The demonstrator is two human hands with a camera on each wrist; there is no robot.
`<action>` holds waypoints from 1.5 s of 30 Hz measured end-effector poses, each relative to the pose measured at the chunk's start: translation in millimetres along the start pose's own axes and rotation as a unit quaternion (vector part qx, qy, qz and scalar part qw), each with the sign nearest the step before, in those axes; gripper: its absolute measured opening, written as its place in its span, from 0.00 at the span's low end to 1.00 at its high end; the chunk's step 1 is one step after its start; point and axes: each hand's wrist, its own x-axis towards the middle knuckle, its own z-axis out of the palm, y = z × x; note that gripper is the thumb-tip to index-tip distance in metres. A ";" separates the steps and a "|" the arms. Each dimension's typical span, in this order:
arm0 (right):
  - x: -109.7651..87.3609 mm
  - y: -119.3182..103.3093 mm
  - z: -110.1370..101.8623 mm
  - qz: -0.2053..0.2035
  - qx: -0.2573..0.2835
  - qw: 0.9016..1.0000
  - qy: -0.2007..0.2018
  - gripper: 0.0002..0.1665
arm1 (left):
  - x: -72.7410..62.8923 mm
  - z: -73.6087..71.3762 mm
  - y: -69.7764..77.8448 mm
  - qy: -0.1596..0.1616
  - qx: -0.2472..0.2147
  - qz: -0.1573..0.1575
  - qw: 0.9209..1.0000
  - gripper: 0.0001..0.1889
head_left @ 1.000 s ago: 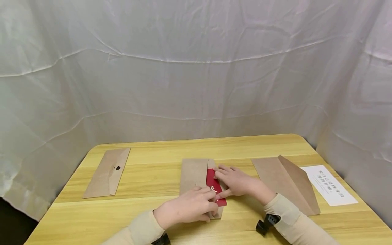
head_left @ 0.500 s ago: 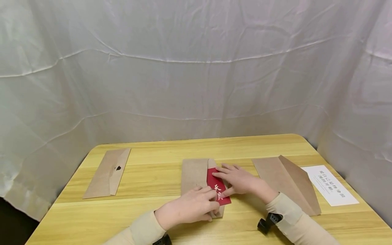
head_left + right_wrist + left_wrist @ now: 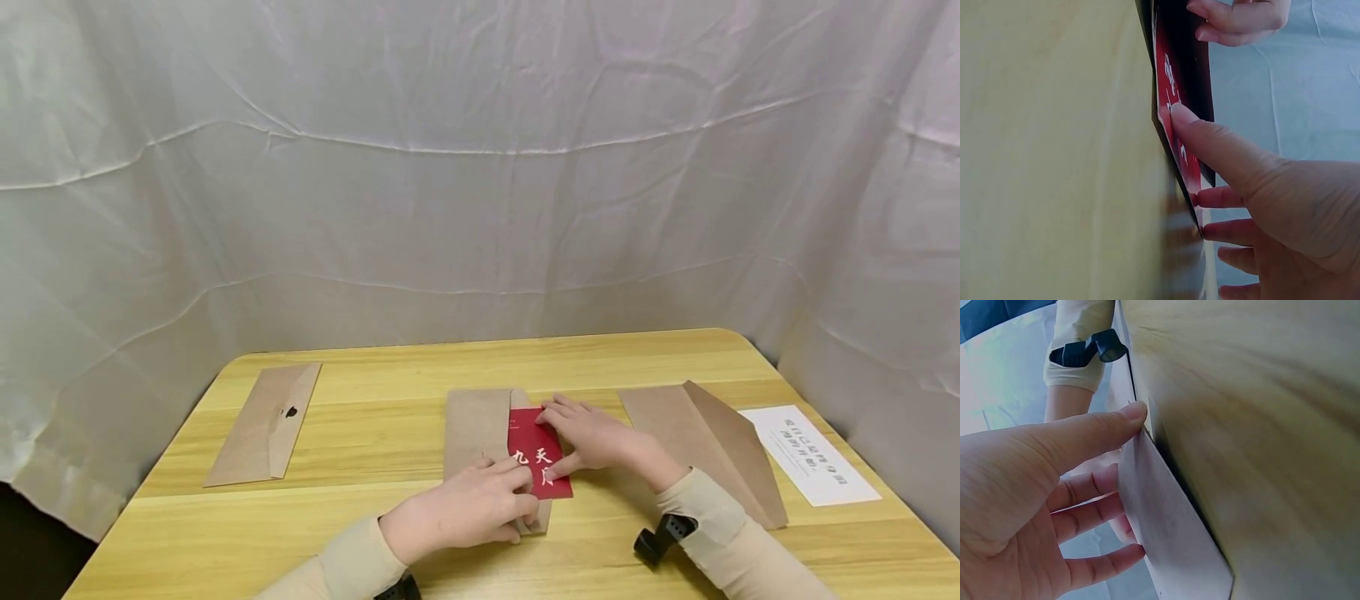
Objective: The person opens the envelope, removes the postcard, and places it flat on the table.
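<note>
A red card (image 3: 531, 425) with white characters lies partly inside a brown paper envelope (image 3: 474, 421) at the middle of the table, sticking out of its right side. My right hand (image 3: 596, 435) holds the card, thumb on its printed face and fingers at its far edge. In the right wrist view, the thumb presses the red card (image 3: 1175, 119) while the envelope's upper layer stands raised from it. My left hand (image 3: 472, 507) grips the near part of the envelope; the left wrist view has its thumb at the edge of the envelope (image 3: 1169, 531) and fingers along its other side.
Another brown envelope (image 3: 258, 429) with a black mark lies closed at the table's left. To the right, a brown envelope (image 3: 678, 433) with its flap spread rests beside a white printed card (image 3: 806, 458). Pale curtains (image 3: 480, 208) surround the wooden table (image 3: 360, 533).
The red card has slid rightward out of the envelope with my right hand, and more of its characters now show. My left hand stays nearly still on the envelope.
</note>
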 end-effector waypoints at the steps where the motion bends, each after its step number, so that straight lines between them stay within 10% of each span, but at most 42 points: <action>1: 0.1 0.1 -0.2 0.002 0.004 1.000 -0.003 0.45 | 0.1 0.1 0.1 -0.001 0.000 0.000 1.000 0.09; 13: 2.9 0.4 0.2 -0.007 0.012 0.999 0.035 0.58 | 0.8 -1.9 2.4 -0.010 -0.007 0.002 1.000 0.09; 45: 7.5 6.0 3.4 -0.046 -0.067 0.980 0.182 0.31 | 1.8 -0.9 2.9 -0.022 -0.017 -0.007 1.000 0.09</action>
